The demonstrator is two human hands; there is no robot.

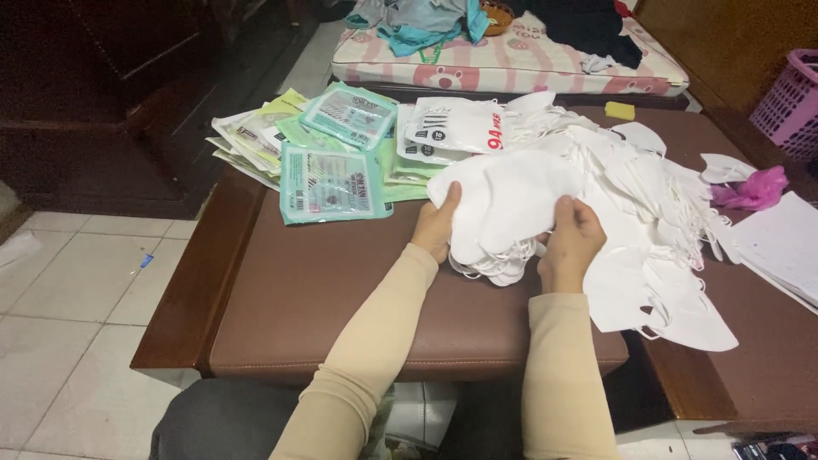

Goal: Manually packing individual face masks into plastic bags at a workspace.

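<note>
Both my hands hold a stack of white face masks (507,204) over a brown padded bench (341,298). My left hand (436,226) grips the stack's left edge with the thumb on top. My right hand (571,238) clasps its right side, fingers curled over the masks. Ear loops dangle below the stack. A large loose pile of the same white masks (648,196) spreads to the right of my hands. Both arms wear beige sleeves.
Teal and green flat mask packets (328,183) and white packets (452,128) lie at the bench's far left. Farther right are a pink scrap (754,192), white paper sheets (784,243) and a purple basket (792,102). A patterned mattress (511,60) with clothes lies behind.
</note>
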